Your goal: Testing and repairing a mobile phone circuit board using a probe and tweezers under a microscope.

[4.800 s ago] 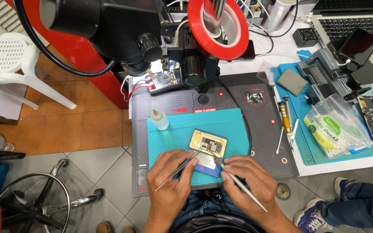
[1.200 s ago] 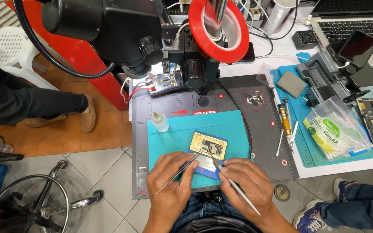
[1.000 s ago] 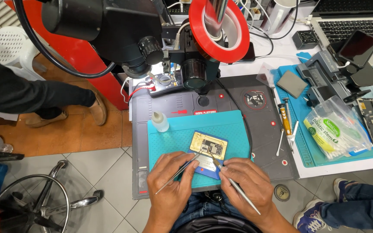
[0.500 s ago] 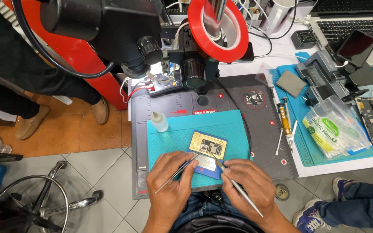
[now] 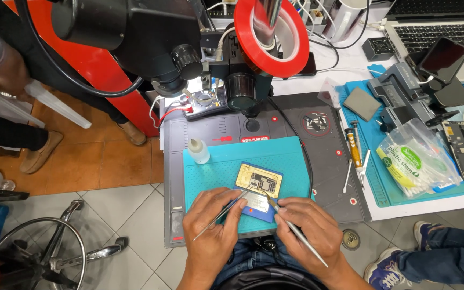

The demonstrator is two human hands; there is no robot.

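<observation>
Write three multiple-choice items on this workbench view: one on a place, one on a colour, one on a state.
1. Where does the circuit board lie?
A. on the teal mat
B. on the laptop
C. on the floor tiles

2. What colour is the roll of tape near the microscope?
A. green
B. red
C. white

3. What is the left hand doing?
A. resting empty
B. gripping the dropper bottle
C. holding tweezers with the tips at the board

Answers:
1 A, the board sits on the teal mat before both hands.
2 B, the ring is bright red.
3 C, the thin metal tweezers run from that hand to the board, while the right hand holds a slim probe.
</observation>
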